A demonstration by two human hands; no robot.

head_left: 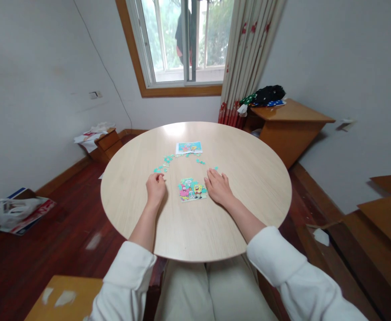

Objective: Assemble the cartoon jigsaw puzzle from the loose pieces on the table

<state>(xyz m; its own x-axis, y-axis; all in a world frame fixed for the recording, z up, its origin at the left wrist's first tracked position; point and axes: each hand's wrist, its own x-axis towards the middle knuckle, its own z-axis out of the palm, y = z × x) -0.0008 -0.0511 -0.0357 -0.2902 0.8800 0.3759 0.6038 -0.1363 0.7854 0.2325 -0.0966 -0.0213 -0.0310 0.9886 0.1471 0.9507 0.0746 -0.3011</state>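
Your L hand (155, 189) is curled nr loose jigsaw pcs (166, 159), can't tell if it's gripping any, & your R hand (218, 186) lies spread flat by the R edge of the part-built SpongeBob jigsaw (191, 191), on the round table (195, 236) btwn both.

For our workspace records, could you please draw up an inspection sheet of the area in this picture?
Surface: round, pale table.
Job's things: partly assembled puzzle near the middle; loose pieces in a rough arc beyond it; printed picture sheet behind those.
Clutter: spotted cloth heap on the wooden desk at right; white plastic bag low at far left.
Hands: left hand curled, contents hidden; right hand, fingers extended, at the puzzle's right edge.
Cables: thin cable along the left wall.
Surroundings: window and patterned curtain beyond the table.
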